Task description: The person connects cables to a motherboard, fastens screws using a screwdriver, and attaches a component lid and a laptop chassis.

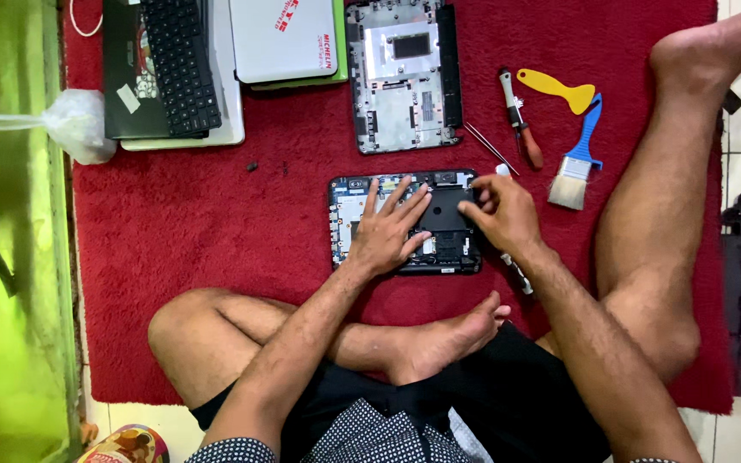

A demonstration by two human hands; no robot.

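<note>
With the opened black laptop base (405, 223) on the red carpet (199, 240), the left hand (385, 230) lay flat and open on it; the right hand (501, 210) pinched at its edge, contents unclear; a slip might have flexed the exposed board.

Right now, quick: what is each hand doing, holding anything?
Left hand: open, fingers spread flat on the opened laptop base.
Right hand: fingers curled at the base's right edge; any grip cannot be told.
</note>
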